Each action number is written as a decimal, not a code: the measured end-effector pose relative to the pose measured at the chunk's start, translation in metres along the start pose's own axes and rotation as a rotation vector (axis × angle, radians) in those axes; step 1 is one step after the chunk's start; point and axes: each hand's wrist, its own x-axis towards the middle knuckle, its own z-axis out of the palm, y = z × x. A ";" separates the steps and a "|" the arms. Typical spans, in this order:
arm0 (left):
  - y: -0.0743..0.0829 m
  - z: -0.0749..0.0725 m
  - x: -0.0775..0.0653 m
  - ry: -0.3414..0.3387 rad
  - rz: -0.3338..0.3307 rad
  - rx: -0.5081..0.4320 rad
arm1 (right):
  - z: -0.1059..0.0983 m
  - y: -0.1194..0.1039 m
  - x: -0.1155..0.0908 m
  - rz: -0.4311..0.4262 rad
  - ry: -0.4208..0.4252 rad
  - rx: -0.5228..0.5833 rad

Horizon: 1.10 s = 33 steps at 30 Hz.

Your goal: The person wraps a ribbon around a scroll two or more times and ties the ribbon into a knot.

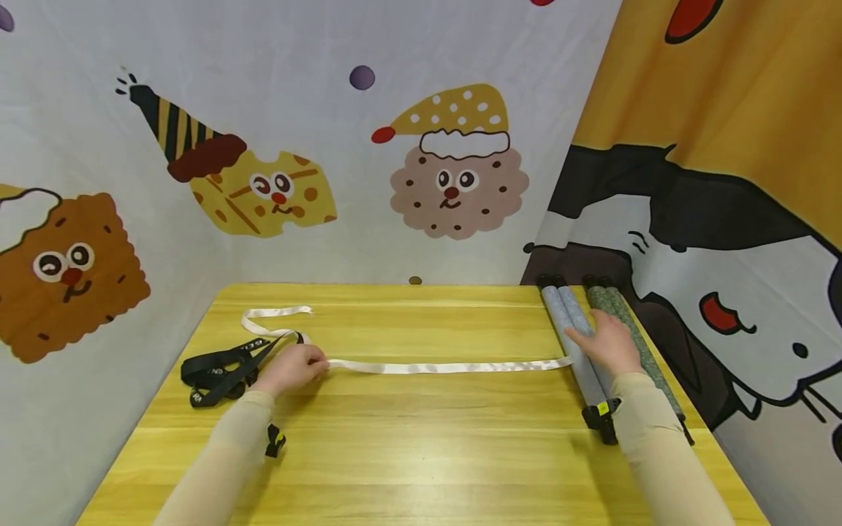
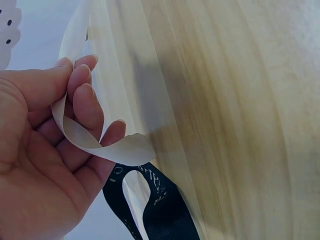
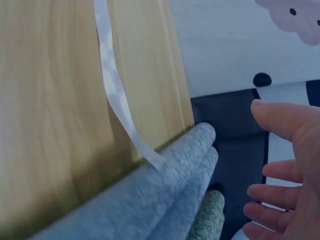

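Observation:
My left hand (image 1: 292,367) pinches a white ribbon (image 1: 447,368) between thumb and fingertips. In the left wrist view, a loop of that ribbon (image 2: 80,137) trails across the curled fingers. The stretched part runs rightward over the table, and its far end lies on a blue-grey roll (image 1: 579,369), one of two side by side. Above these rolls is my right hand (image 1: 610,343), thumb and fingers spread apart. The right wrist view has the ribbon's end (image 3: 155,159) touching the blue-grey roll (image 3: 125,195), while the hand (image 3: 287,165) holds nothing.
A bunched black ribbon (image 1: 220,372) with pale lettering lies left of my left hand. The white ribbon's loose tail curves behind it. Green rolls (image 1: 647,358) lie along the table's right edge. Printed curtains (image 1: 368,256) hang behind the wooden table (image 1: 421,438).

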 end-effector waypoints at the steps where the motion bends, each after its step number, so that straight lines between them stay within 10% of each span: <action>1: -0.001 0.000 0.000 0.002 0.005 0.003 | -0.002 0.000 0.001 0.007 0.000 -0.005; 33: -0.002 0.004 0.001 0.056 0.031 0.021 | 0.033 0.022 0.015 0.251 -0.239 -0.114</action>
